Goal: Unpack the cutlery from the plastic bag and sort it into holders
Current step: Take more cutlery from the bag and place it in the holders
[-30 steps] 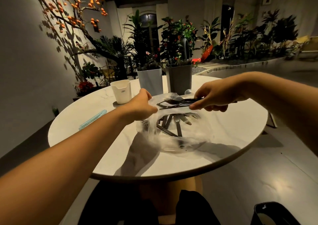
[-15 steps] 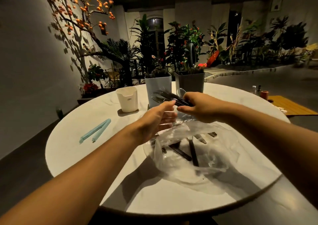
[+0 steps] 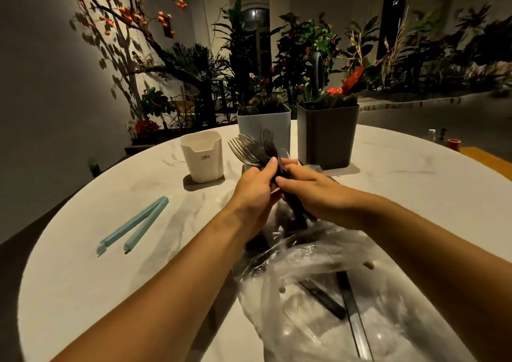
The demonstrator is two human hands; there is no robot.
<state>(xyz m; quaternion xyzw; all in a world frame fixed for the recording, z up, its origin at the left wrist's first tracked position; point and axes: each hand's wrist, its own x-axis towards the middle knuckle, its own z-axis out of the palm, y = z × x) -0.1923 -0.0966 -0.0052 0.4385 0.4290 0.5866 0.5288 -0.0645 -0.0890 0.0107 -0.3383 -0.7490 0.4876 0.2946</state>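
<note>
Gripping a bunch of forks [image 3: 256, 149] with both hands, I have my left hand [image 3: 253, 187] and right hand [image 3: 307, 185] curled round the handles above the worktop [image 3: 83, 264], tines up near the blue holder [image 3: 264, 124]. More cutlery [image 3: 349, 303] lies in the plastic bag [image 3: 318, 278]. I should square the handles together, then lower the bunch straight into one holder without snagging the rim.

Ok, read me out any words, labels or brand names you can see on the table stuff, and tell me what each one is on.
"CRBW" as best it reads, small dark print on the front of the cream holder; the letters are tiny, so the spelling is uncertain.
No readable text on the blue holder, the dark grey holder, the blue bag clip or the plastic bag.
</note>
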